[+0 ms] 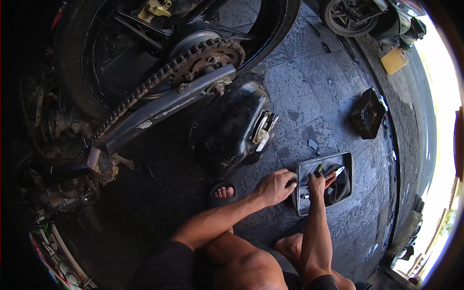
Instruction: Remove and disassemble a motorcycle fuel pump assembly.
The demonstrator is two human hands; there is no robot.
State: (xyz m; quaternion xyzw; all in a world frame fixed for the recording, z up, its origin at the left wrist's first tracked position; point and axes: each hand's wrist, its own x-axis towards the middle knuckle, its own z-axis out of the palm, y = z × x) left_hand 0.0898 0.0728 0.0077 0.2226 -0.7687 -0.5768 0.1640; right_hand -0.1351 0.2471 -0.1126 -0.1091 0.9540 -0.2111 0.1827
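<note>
A shallow metal tray (325, 157) lies on the floor in front of me to the right. My right hand (316, 184) reaches into it with fingers pressed together; whatever they hold is hidden. Close beside those fingers are pliers with orange handles (330, 180) and a small yellow-green piece (320, 168). A dark, crumpled cloth-like thing (341, 190) fills the tray's right part. At the tray's left rim is my left hand (276, 187), its fingers curled round something dark that I cannot make out.
A black fuel tank (232, 116) sits on the floor ahead. Beyond it stand a motorcycle's swingarm (169, 106), chain and rear wheel (285, 29). A dark open container (368, 115) lies to the right. Another motorcycle (350, 17) and a yellow container (394, 60) are at the far right.
</note>
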